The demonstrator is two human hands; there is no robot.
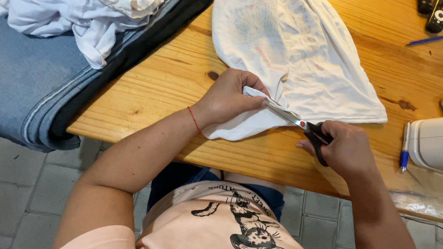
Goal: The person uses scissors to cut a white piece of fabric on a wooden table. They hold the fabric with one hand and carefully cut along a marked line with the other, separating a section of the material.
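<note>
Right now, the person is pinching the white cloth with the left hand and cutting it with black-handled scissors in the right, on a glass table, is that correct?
Not quite: the table is wooden, not glass, as the head view shows. The rest holds: the left hand pinches the white cloth, and the right hand works the black-handled scissors at its edge.

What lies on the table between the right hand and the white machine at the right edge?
In the head view, a pen with a blue grip lies on the table between the right hand and the white machine.
</note>
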